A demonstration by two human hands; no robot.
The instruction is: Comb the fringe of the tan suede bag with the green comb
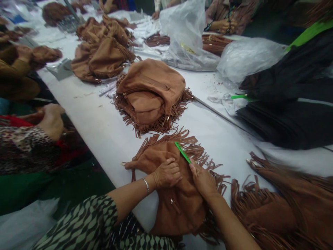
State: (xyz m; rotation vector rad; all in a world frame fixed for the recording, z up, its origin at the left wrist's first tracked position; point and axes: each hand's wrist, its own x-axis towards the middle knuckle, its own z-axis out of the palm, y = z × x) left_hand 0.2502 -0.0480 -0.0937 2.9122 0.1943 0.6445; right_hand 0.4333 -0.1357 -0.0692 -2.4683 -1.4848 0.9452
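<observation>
A brown suede-like bag (182, 205) with fringe along its edges lies on the white table in front of me. My left hand (168, 173) rests on it, wearing a bracelet at the wrist, its fingers curled closed on the material. Between the fingers of my right hand (204, 178) is a narrow bright green comb (182, 152), pointing away from me over the bag near its fringe. The fingertips under that hand are partly hidden. A metal zip pull shows on the bag's near part.
Another fringed bag (153, 92) sits just beyond, with more brown bags (104, 57) behind it. At the right lie brown fringed pieces (275, 211), black material (291, 118) and clear plastic bags (249, 57). Other people's arms (50, 119) reach in at the left; more people work at the far side.
</observation>
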